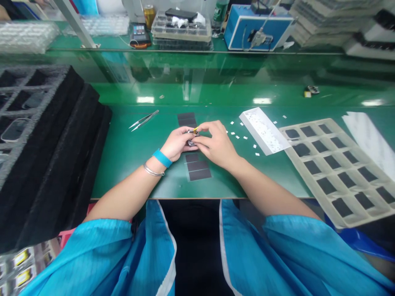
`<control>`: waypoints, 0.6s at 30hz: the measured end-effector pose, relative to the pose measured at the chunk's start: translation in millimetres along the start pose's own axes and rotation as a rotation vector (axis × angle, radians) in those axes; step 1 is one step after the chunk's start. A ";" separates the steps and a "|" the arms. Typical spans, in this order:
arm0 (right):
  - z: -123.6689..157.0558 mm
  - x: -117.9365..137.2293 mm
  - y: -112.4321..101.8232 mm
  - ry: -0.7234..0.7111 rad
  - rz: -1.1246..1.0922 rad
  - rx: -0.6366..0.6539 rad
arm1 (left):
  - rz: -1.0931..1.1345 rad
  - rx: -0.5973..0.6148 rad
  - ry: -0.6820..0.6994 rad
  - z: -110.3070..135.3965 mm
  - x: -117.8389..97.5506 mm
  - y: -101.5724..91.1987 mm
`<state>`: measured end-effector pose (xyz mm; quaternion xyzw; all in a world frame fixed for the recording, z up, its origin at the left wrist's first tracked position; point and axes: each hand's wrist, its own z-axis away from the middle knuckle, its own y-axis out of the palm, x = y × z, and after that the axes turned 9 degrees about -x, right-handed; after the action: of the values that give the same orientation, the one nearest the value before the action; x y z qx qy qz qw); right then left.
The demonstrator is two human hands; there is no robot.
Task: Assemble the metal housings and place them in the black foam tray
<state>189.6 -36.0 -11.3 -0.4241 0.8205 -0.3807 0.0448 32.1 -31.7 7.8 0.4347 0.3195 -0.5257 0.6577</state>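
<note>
My L hand [175, 144] clasps a small, dark, silver-rimmed device [190, 142] over the glossy green tabletop [173, 183], btwn rectangular blk film strips [199, 174]; my R hand [219, 144] pinches its edge nr a yellow tab [195, 129].

Single head-worn view, facing forward and down, fairly near the green bench [169, 181]

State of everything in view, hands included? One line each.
Left hand: gripping small part
Right hand: holding the same part
Small part: held, mostly hidden
Tweezers: lying on bench, tips apart
White box: open, white bits inside
Loose white pieces: scattered on bench
Lower dark sheet: flat on bench
Pale tray: holds dark pads
Black foam trays: stacked
Can: upright
</note>
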 end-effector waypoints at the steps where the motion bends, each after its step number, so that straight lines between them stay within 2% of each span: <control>1: -0.8 1.4 -1.9 -0.002 0.012 0.031 | -0.008 0.006 -0.002 0.2 0.0 0.2; 8: -6.7 12.0 -10.1 -0.018 0.073 0.198 | -0.095 0.005 -0.023 -0.2 2.0 1.2; 18: -4.6 8.5 -9.7 -0.096 0.120 0.210 | -0.147 0.021 -0.048 -1.1 1.7 2.0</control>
<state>188.8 -42.9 0.5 -0.3851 0.7969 -0.4403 0.1509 34.5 -31.2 6.4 0.4040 0.3293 -0.5863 0.6201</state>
